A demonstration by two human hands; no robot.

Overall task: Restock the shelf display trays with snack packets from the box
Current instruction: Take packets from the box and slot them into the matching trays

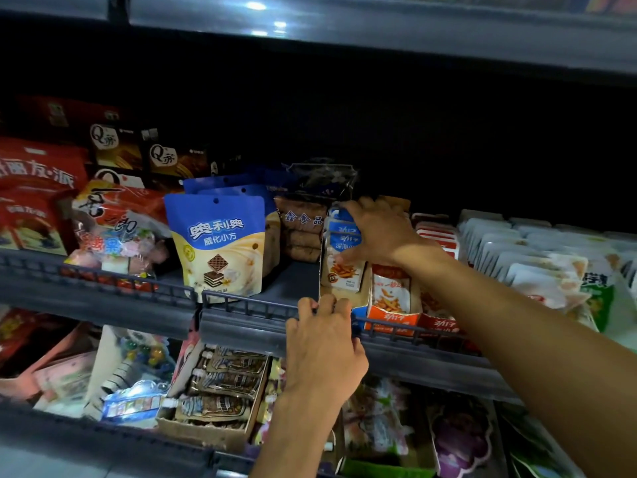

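Note:
A cardboard display tray [344,294] stands on the middle shelf behind the rail. Blue-and-white snack packets [344,260] stand upright in it. My right hand [375,232] reaches over the tray and grips the tops of those packets. My left hand [324,334] holds the tray's front edge at the shelf rail, fingers curled over it. Next to it on the right is an orange tray [393,317] with orange-and-white packets [391,293]. The supply box is not in view.
A blue Oreo wafer pouch [220,243] stands left of the tray, with brown cake packs [300,232] behind it. White packets [537,260] fill the shelf at the right. The dark shelf rail [248,307] runs along the front. The lower shelf holds a box of pouches [220,388].

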